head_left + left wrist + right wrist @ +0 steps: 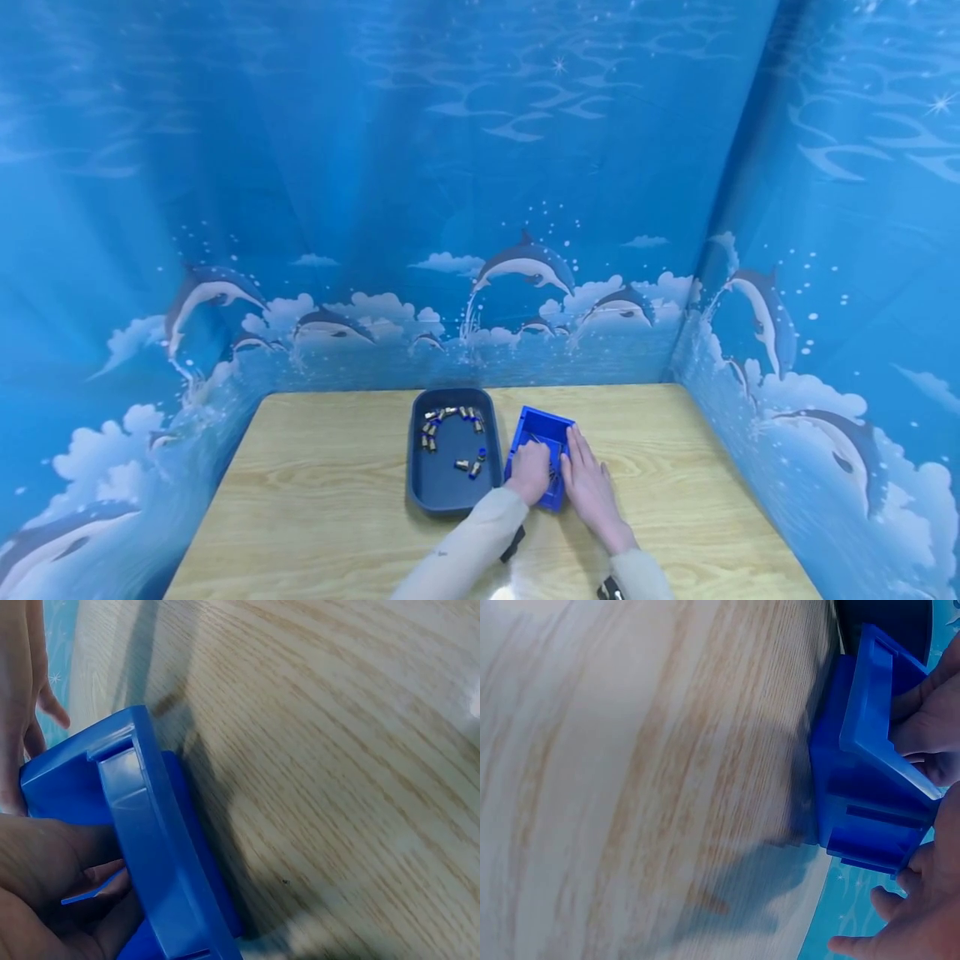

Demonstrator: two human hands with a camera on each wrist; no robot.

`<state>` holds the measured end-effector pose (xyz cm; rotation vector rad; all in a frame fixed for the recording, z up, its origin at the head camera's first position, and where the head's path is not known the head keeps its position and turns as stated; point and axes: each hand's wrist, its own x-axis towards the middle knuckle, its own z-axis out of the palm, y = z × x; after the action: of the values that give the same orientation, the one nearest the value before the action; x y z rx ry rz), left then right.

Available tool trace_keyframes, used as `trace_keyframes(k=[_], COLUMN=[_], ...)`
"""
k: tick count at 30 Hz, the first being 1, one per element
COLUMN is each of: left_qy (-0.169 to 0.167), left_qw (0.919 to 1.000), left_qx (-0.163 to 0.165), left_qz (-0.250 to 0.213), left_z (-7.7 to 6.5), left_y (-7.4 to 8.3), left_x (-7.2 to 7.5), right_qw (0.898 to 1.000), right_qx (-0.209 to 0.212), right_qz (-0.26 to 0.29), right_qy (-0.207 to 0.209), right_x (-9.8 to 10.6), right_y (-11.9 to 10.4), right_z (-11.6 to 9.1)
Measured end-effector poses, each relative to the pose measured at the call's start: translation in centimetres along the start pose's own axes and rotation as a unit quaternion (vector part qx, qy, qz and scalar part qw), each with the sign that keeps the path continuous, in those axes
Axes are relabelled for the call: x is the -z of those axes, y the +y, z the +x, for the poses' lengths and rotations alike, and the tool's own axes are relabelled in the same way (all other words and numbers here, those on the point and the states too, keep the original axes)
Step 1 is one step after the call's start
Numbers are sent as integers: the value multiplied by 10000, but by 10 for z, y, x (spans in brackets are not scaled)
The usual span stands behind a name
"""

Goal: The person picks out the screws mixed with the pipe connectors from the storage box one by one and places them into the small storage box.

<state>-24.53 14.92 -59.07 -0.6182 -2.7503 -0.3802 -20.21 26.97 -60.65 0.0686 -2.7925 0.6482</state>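
My left hand [531, 472] reaches down into a small blue plastic bin [547, 425]. Its fingers [101, 844] bend behind the bin's front wall in the left wrist view, and I cannot tell whether they hold something. Thin metal pieces [553, 477] show inside the bin beside that hand. My right hand [592, 487] rests along the bin's right side, fingers extended and spread, touching the wall from outside. Just left of the bin stands a dark blue tray [450, 496] with several small metal connectors [429, 437], some with blue rings, most in an arc at its far end.
Both containers stand on a light wood-grain table [322, 483]. A blue curtain [420, 167] printed with dolphins and clouds hangs behind the table and along both sides. The tray's right rim lies close to the bin and under the left forearm's path.
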Motion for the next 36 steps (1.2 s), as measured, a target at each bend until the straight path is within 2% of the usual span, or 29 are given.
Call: trace_keyframes(k=[8, 12, 17, 21, 25, 29, 36], left_qy=[-102, 58, -7, -141, -144, 4, 379], left_qw=[9999, 9982, 9854, 9748, 9654, 9583, 9544], left_qx=[28, 185, 446, 627, 823, 989, 1164], left_qz=[6, -563, -1645, -2136, -2471, -2679, -2724], left_z=[2, 8, 18, 24, 27, 31, 36], left_y=[1, -2, -7, -12, -20, -32, -61], left_x=[6, 12, 21, 28, 34, 40, 51], right_qw=[10000, 10000, 10000, 10000, 10000, 10000, 9999], right_qx=[21, 25, 58, 46, 15, -59, -80], right_qz=[-22, -18, -31, -53, -42, -24, 26], right_qy=[-7, -1, 48, 48, 62, 4, -75], right_x=[1, 1, 1, 0, 0, 0, -1], right_y=[-1, -1, -1, -1, 0, 0, 0], right_z=[0, 1, 0, 0, 0, 0, 0])
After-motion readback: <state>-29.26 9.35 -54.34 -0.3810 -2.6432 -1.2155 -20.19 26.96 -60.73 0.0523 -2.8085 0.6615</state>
